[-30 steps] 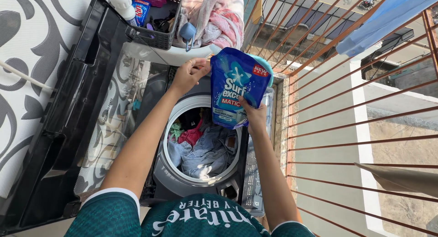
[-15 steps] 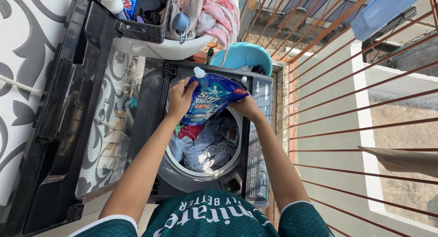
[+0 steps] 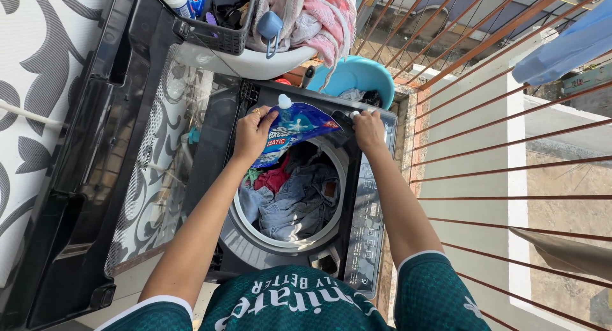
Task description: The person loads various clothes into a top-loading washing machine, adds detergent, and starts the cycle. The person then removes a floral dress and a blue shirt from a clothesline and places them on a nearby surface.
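Here, left hand point(image 3: 253, 132) grips the blue detergent pouch point(image 3: 290, 130) at its left edge, w/ the white spout point(image 3: 284, 102) pointing up and away. Pouch lies tilted over the far rim of the washing-machine drum point(image 3: 245, 206), above jeans & other clothes point(image 3: 290, 200). Right hand point(image 3: 368, 128) is closed on the pouch's right corner, at the control panel point(image 3: 366, 222) edge. Raised lid point(image 3: 95, 152) walls the left side; railing bars point(image 3: 484, 146) close the right.
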